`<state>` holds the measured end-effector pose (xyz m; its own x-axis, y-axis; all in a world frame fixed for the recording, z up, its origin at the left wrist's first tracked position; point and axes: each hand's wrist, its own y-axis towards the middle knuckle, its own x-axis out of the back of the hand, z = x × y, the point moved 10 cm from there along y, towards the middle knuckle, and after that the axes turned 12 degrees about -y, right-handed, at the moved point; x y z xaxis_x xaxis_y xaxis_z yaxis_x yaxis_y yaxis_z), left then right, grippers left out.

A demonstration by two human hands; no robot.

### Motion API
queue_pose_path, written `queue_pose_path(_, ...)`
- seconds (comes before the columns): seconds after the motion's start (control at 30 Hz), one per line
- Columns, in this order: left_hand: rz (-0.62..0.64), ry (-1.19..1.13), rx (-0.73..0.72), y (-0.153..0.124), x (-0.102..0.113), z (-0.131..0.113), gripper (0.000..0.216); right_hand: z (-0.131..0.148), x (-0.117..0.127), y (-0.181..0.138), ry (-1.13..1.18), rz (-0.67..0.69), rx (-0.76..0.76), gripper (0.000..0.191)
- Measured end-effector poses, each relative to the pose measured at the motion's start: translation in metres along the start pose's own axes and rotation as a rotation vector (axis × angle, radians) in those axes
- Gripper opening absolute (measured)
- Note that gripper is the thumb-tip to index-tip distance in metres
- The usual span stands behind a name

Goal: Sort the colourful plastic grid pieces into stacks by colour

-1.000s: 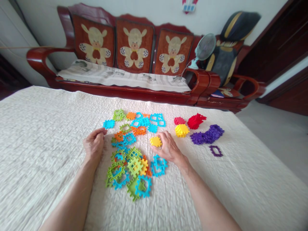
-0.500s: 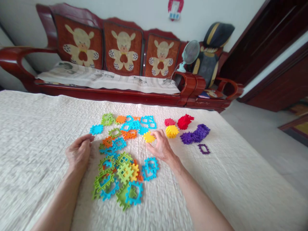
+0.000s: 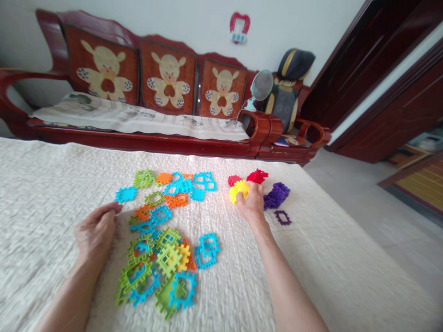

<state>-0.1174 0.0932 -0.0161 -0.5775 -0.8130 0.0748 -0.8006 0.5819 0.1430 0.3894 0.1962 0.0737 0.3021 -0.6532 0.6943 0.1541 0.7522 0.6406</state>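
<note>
The yellow pile (image 3: pixel 238 190) sits under the right hand (image 3: pixel 252 204), whose fingers curl down over its right side and pinch it against the cloth (image 3: pixel 328 258). Just beyond the knuckles lies the red pile (image 3: pixel 258 175). The purple pile (image 3: pixel 277 194) is close against the hand's outer edge, and a purple frame (image 3: pixel 283 217) lies beside the wrist. The stack looks loose, so I'd judge that a rough squeeze or a sideways drag could spill yellow pieces into the red or purple. Well across from the grip, the left hand (image 3: pixel 94 230) rests half-curled and empty beside the mixed heap (image 3: pixel 162 249).
</note>
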Motion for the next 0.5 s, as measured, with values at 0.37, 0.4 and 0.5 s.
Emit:
queue_pose_path(0.37, 0.011, -0.030, 0.116, -0.002, -0.001, 0.006, 0.038, -0.006, -0.020, -0.007, -0.022, 0.158, -0.065, 0.042)
queue_pose_path(0.4, 0.005, -0.035, 0.115, -0.002, -0.001, 0.006, 0.038, -0.004, -0.019, -0.006, -0.017, 0.159, -0.050, 0.043)
queue_pose_path(0.5, 0.006, -0.071, 0.116, -0.001, -0.003, 0.008, 0.037, 0.010, -0.006, -0.003, 0.014, 0.098, 0.028, 0.044)
